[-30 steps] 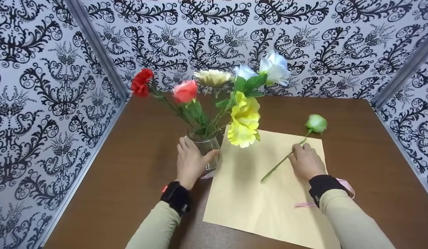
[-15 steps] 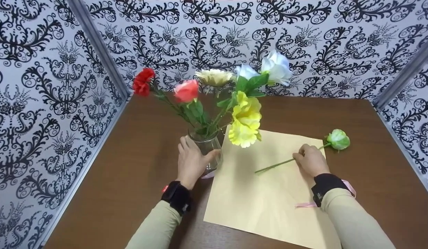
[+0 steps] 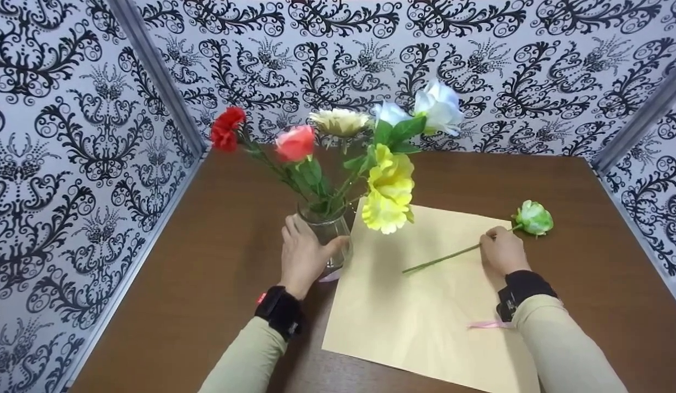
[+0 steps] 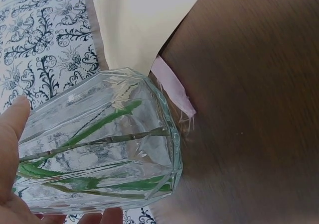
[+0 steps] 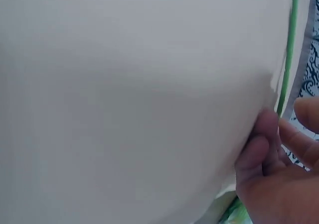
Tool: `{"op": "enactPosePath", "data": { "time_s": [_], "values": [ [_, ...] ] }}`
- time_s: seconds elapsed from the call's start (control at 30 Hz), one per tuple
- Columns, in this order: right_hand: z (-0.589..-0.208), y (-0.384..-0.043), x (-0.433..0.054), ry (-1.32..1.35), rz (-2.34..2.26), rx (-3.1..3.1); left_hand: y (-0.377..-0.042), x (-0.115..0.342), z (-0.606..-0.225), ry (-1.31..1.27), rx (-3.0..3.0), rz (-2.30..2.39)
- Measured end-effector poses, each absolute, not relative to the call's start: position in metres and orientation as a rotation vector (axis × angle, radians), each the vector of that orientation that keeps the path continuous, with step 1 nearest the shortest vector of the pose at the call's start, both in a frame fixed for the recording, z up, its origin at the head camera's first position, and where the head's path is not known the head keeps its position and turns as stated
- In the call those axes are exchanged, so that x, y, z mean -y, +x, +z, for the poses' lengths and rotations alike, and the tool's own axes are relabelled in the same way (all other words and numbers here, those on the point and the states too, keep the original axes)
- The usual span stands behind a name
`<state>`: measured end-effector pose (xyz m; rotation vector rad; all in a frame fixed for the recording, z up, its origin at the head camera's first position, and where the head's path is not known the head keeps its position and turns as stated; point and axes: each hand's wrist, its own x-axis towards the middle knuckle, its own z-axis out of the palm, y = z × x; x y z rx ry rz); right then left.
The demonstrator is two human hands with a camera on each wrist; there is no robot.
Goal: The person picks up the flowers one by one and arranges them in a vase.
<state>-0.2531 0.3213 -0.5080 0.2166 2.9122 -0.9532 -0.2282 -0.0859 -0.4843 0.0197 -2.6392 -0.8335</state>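
My left hand (image 3: 304, 252) grips a clear glass vase (image 3: 331, 232), thumb on its near side and fingers round the left. In the left wrist view, cut stems show through the faceted glass vase (image 4: 99, 149). Red, coral, cream, pale blue and yellow blooms (image 3: 390, 191) lean out of it. My right hand (image 3: 503, 252) has its fingers curled at the stem of a green flower (image 3: 534, 218), close below the bloom. The stem slants over the paper to the lower left. In the right wrist view, the thumb stands a little off the other fingers (image 5: 269, 119).
A sheet of cream paper (image 3: 409, 327) covers the brown table (image 3: 207, 273) to the right of the vase. One pink ribbon end (image 3: 490, 325) lies on it near my right wrist; another pink ribbon end (image 4: 174, 87) pokes out by the vase base. Patterned walls (image 3: 360, 49) stand behind and beside.
The green flower has swung lower and to the right, its stem now lying flatter. My right hand has slid along the stem towards the bloom. The left hand and vase have stayed put.
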Motion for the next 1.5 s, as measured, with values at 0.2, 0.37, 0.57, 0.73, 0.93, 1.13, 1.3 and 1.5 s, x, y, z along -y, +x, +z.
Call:
{"op": "enactPosePath", "data": {
  "time_s": [0.2,0.37,0.57,0.73,0.93,1.13,1.3,1.5],
  "values": [
    [-0.502,-0.255,-0.329,0.181,-0.945,-2.845,-0.227,0.086,-0.484,0.012,2.641,-0.821],
    [-0.5,-0.257,-0.334,0.166,-0.971,-2.816,-0.227,0.086,-0.484,0.017,2.642,-0.839],
    [-0.5,-0.26,-0.34,0.079,-0.969,-2.751,-0.228,0.086,-0.485,0.022,2.652,-0.834],
    [-0.499,-0.264,-0.346,0.125,-1.009,-2.646,-0.229,0.086,-0.486,0.023,2.661,-0.841],
    [-0.504,-0.265,-0.348,0.226,-1.205,-2.66,-0.229,0.086,-0.484,0.027,2.653,-0.842],
    [-0.514,-0.259,-0.347,0.526,-1.482,-2.708,-0.227,0.086,-0.485,-0.004,2.651,-0.841],
    [-0.515,-0.258,-0.35,0.64,-1.677,-2.619,-0.227,0.086,-0.486,-0.009,2.639,-0.831],
    [-0.512,-0.259,-0.352,0.793,-1.796,-2.454,-0.229,0.087,-0.486,0.014,2.657,-0.849]
  ]
}}
